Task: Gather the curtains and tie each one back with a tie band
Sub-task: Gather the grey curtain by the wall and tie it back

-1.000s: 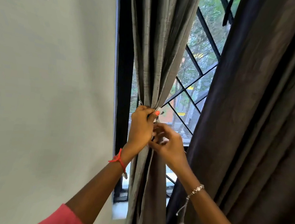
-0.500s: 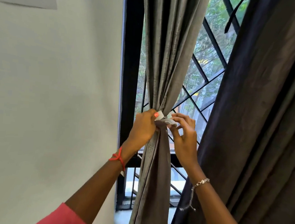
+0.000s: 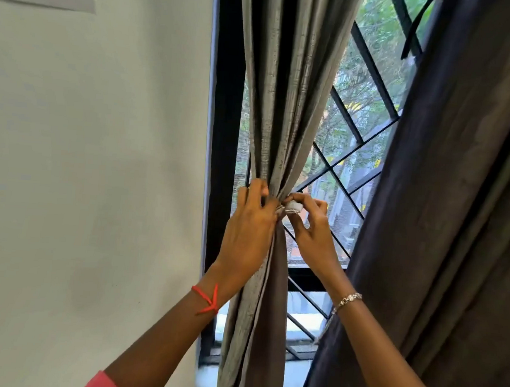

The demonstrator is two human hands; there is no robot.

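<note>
— Fingers (image 3: pixel 311 199) of the right hand (image 3: pixel 308 231) now pinch the white tie band (image 3: pixel 293 207) at the bundle's right side; a second ago they worked in front of it.
— And the left hand (image 3: pixel 251 223)?
— Curled round the grey curtain (image 3: pixel 285 104), gathered at the window frame's (image 3: pixel 225 130) left edge. Band looks nearly fastened, I'd judge; the dark curtain (image 3: pixel 444 208) hangs loose, untied, so one more remains.

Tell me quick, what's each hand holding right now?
Left hand: grips the gathered grey curtain.
Right hand: pinches the white tie band at that curtain.
</note>
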